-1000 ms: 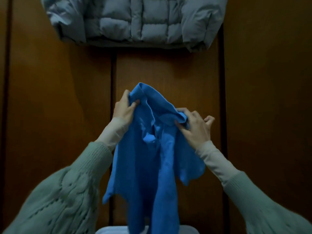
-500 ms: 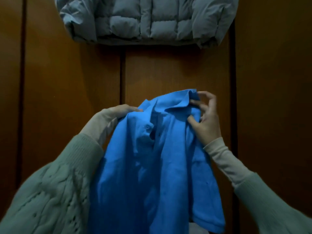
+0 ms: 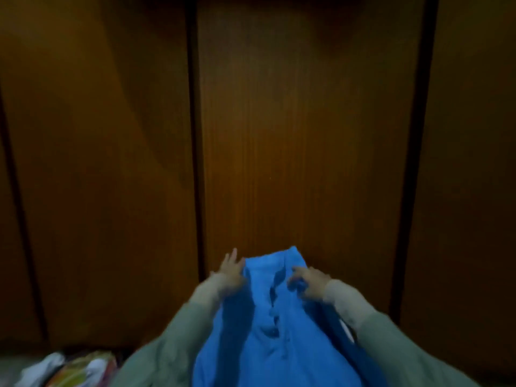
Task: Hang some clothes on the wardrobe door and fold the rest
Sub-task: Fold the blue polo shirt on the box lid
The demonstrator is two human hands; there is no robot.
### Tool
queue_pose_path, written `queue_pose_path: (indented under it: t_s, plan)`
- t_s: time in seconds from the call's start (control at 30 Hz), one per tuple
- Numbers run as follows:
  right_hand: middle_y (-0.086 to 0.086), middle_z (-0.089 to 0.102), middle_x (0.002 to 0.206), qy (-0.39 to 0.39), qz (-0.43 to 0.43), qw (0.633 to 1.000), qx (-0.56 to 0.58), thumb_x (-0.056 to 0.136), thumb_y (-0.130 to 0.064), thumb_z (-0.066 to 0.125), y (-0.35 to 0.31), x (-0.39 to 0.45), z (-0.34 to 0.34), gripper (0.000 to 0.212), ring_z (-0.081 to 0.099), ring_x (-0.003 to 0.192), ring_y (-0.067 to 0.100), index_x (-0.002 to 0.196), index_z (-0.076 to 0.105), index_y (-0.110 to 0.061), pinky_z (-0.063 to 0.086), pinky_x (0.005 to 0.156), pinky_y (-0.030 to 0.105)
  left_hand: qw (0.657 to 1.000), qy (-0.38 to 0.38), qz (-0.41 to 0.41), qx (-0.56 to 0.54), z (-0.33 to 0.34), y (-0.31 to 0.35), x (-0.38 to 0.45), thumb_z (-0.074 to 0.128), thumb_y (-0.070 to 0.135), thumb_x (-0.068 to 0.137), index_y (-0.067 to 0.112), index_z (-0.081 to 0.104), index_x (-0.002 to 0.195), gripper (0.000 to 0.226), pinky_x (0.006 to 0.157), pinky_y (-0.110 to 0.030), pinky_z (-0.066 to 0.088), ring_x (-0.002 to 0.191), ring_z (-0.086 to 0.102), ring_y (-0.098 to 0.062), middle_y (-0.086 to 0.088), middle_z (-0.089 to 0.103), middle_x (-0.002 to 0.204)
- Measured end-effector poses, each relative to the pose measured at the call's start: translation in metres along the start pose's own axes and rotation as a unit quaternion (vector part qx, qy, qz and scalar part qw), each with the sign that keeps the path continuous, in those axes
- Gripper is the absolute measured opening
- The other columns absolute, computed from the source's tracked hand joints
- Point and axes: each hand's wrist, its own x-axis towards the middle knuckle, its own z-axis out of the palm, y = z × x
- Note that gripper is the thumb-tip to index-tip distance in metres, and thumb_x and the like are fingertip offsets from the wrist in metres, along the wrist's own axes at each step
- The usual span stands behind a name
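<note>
Before dark brown wooden wardrobe doors [image 3: 301, 135], both hands grip a bright blue buttoned polo shirt [image 3: 268, 331] near its collar: left hand [image 3: 230, 272], right hand [image 3: 308, 283]. Holding the shoulders level should keep it hanging straight.

Both arms reach forward, left hand [image 3: 230, 272] and right hand [image 3: 308, 283] with blurred fingers

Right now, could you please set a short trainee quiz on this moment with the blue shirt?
1. True or false: the blue shirt shows a buttoned placket facing the camera.
2. Which hand touches the shirt's collar area: A, left hand only; B, right hand only; C, both?
3. Fill in: behind the shirt stand brown wooden ____ panels.

Key: 1 true; 2 C; 3 wardrobe door.
</note>
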Motion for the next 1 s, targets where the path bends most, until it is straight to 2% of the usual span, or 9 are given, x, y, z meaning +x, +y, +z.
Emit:
queue_pose_path:
  t_s: [0.07, 0.2, 0.27, 0.4, 0.47, 0.57, 0.63, 0.73, 1.0]
  plan:
    - [-0.003, 0.011, 0.158, -0.055, 0.039, 0.992, -0.109, 0.094, -0.007, 0.047, 0.012, -0.001, 0.050, 0.039, 0.003, 0.145, 0.032, 0.128, 0.052, -0.026, 0.003, 0.114, 0.057, 0.997, -0.073, -0.006, 0.038, 0.041, 0.000, -0.014, 0.042, 0.022, 0.099, 0.021, 0.023, 0.149, 0.053, 0.116, -0.050, 0.011, 0.146, 0.000, -0.025, -0.005, -0.006, 0.158]
    - [-0.001, 0.047, 0.136, -0.011, 0.038, 0.998, -0.057, 0.093, -0.010, 0.043, 0.023, -0.016, 0.114, 0.031, 0.043, 0.127, 0.022, 0.118, 0.057, -0.021, 0.030, 0.107, 0.035, 0.996, -0.077, -0.014, 0.052, 0.129, -0.003, -0.052, 0.034, 0.025, 0.100, 0.022, 0.033, 0.143, 0.043, 0.116, -0.047, 0.008, 0.144, 0.012, -0.020, -0.007, 0.017, 0.153]
    - [-0.001, 0.049, 0.133, 0.014, 0.036, 0.999, -0.031, 0.095, -0.018, 0.043, 0.024, -0.021, 0.132, 0.029, 0.045, 0.123, 0.021, 0.121, 0.054, -0.022, 0.036, 0.103, 0.033, 0.997, -0.058, 0.006, 0.058, 0.145, -0.003, -0.061, 0.027, 0.026, 0.102, 0.023, 0.026, 0.146, 0.044, 0.115, -0.047, 0.000, 0.144, 0.012, -0.014, -0.001, 0.017, 0.155]
    - [-0.002, 0.020, 0.155, 0.008, 0.044, 0.997, -0.062, 0.100, -0.034, 0.033, 0.025, -0.025, 0.156, 0.047, 0.019, 0.142, 0.017, 0.145, 0.026, -0.025, 0.017, 0.115, 0.033, 0.996, -0.055, 0.001, 0.076, 0.163, -0.013, -0.071, 0.014, 0.036, 0.103, 0.026, -0.004, 0.151, 0.051, 0.115, -0.042, -0.009, 0.145, -0.007, -0.008, 0.009, -0.009, 0.158]
    - [-0.004, 0.005, 0.159, 0.012, 0.066, 0.995, -0.076, 0.101, -0.033, 0.029, 0.024, -0.026, 0.162, 0.050, 0.008, 0.145, 0.015, 0.149, 0.016, -0.030, 0.008, 0.118, 0.035, 0.996, -0.054, -0.002, 0.069, 0.164, -0.017, -0.071, 0.013, 0.038, 0.103, 0.027, -0.008, 0.150, 0.053, 0.115, -0.041, -0.011, 0.145, -0.012, -0.009, 0.009, -0.014, 0.157]
    - [-0.003, 0.019, 0.155, 0.071, 0.084, 0.991, -0.079, 0.099, -0.027, 0.033, 0.016, -0.023, 0.165, 0.046, 0.015, 0.143, 0.013, 0.145, 0.026, -0.025, 0.013, 0.115, 0.035, 0.996, -0.051, -0.003, 0.068, 0.165, -0.021, -0.067, 0.015, 0.041, 0.102, 0.029, -0.007, 0.150, 0.054, 0.115, -0.040, -0.013, 0.144, -0.015, -0.009, 0.009, -0.016, 0.157]
    - [-0.004, 0.038, 0.139, 0.114, 0.079, 0.989, -0.058, 0.096, -0.023, 0.039, 0.012, -0.019, 0.165, 0.034, 0.029, 0.133, 0.014, 0.130, 0.042, -0.025, 0.023, 0.107, 0.031, 0.997, -0.051, 0.003, 0.063, 0.165, -0.025, -0.062, 0.018, 0.043, 0.102, 0.030, -0.004, 0.150, 0.055, 0.115, -0.040, -0.014, 0.144, -0.014, -0.009, 0.010, -0.015, 0.157]
    - [-0.004, 0.050, 0.117, 0.146, 0.073, 0.986, -0.011, 0.094, -0.031, 0.045, 0.009, -0.011, 0.164, 0.019, 0.042, 0.119, 0.015, 0.108, 0.055, -0.023, 0.031, 0.096, 0.030, 0.998, -0.054, 0.021, 0.037, 0.163, -0.031, -0.054, 0.025, 0.047, 0.100, 0.032, 0.003, 0.150, 0.056, 0.115, -0.038, -0.013, 0.144, -0.012, -0.007, 0.011, -0.010, 0.157]
    - [-0.006, 0.052, 0.097, 0.097, 0.102, 0.989, 0.037, 0.076, -0.053, 0.064, 0.006, 0.004, 0.154, 0.034, 0.049, 0.104, 0.016, 0.087, 0.048, -0.025, 0.042, 0.081, 0.032, 0.995, 0.030, 0.045, -0.082, 0.161, -0.042, -0.033, 0.053, 0.049, 0.087, 0.027, 0.046, 0.135, 0.053, 0.115, -0.035, 0.005, 0.140, 0.025, -0.009, 0.008, 0.034, 0.150]
